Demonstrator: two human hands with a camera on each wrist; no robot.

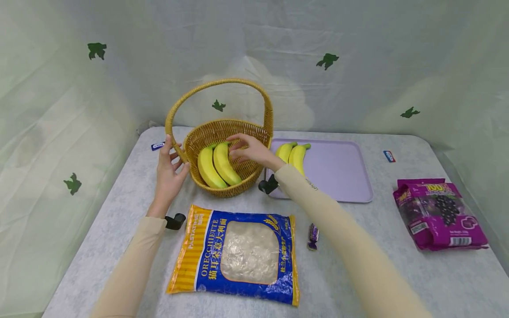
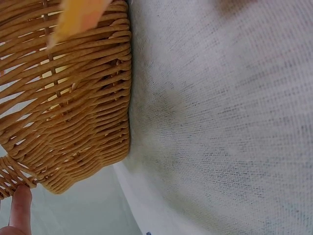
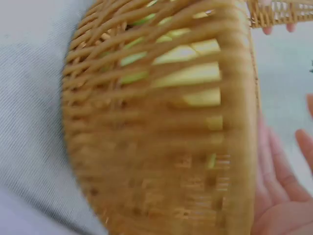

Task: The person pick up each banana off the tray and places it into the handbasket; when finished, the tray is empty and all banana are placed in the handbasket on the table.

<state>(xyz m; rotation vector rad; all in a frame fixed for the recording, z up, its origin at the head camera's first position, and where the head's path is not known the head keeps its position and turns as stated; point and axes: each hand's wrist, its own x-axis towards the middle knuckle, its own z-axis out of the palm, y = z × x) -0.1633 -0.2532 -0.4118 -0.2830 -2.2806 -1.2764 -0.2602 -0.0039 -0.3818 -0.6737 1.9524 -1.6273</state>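
Paired bananas point(image 1: 212, 165) inside wicker basket point(image 1: 234, 192); left grip point(image 1: 170, 171) on handle point(image 1: 226, 81), right grip point(image 1: 254, 152) released.
Your left grip pinches the handle low on its left side, apparently to steady the basket. Your right grip hangs over the basket's right half, relaxed and holding nothing, close to the bananas' stems point(image 1: 213, 145). The bananas lie side by side, presumably nested by their matching curves; long axes run away from you, stems far, tips toward you and slightly right.
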